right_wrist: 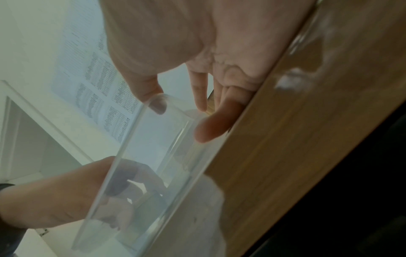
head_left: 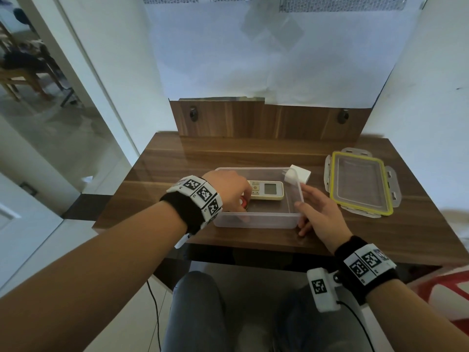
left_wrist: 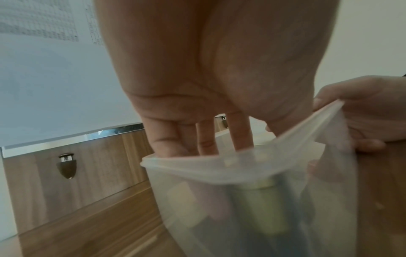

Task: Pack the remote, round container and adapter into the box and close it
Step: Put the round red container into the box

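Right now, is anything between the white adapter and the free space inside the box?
Only the box wall. The adapter sits just outside the box at its far right corner. The right half of the floor looks free: the remote lies along the back, and the left hand is at the left end.

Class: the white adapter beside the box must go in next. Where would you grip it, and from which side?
Pinch the adapter across its two flat side faces, coming from above. It is a blocky cube just behind the box's far right corner, so low approaches are blocked.
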